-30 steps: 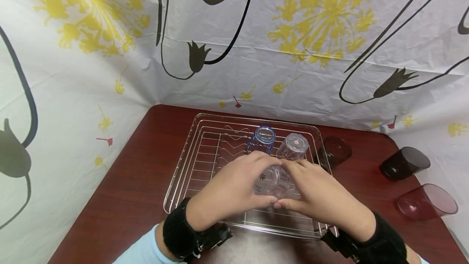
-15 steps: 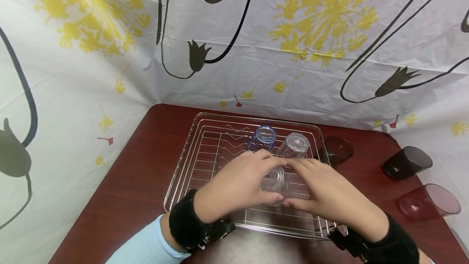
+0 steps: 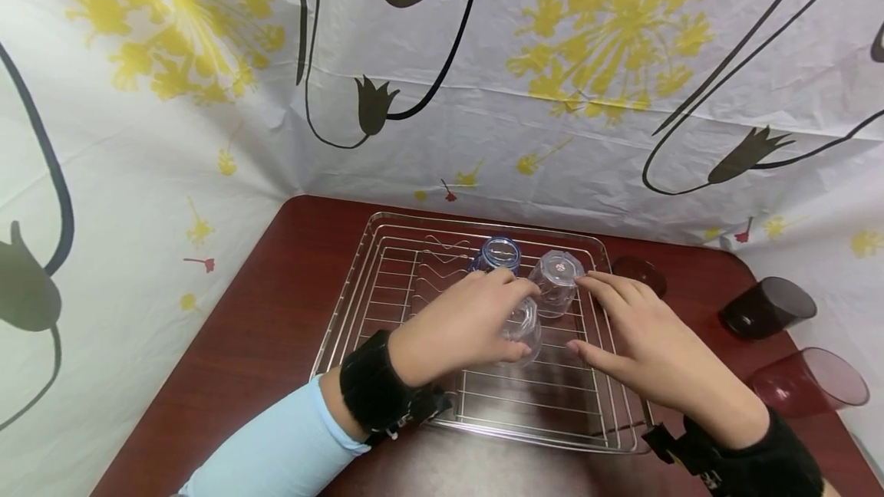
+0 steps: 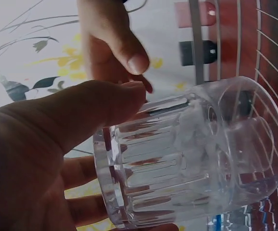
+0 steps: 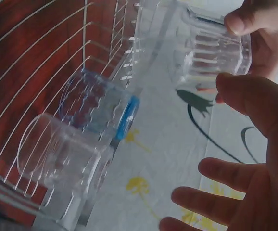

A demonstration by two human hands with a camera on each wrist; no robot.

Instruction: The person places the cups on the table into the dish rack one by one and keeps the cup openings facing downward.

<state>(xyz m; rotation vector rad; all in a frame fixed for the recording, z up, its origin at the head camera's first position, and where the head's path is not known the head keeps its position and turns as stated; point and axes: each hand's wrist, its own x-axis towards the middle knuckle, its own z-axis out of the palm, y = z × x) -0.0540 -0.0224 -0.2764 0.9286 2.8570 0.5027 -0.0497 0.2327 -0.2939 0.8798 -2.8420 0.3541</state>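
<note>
My left hand grips a clear drinking glass near its base, thumb on one side and fingers on the other. The glass is upside down above the wire dish rack; in the left wrist view its rim comes close to the wires, and contact is hard to tell. My right hand is apart from that glass, fingers spread and holding nothing. Behind them, a blue glass and a second clear glass stand upside down in the rack, the latter nearest my right fingertips in the head view.
On the red-brown table, right of the rack, stand a dark glass, a pink-red glass and a dark reddish glass close to the rack. A patterned sheet hangs behind and at the sides.
My right hand has let go and moved right, away from the glass. My left hand has shifted slightly right and still holds the clear glass.
</note>
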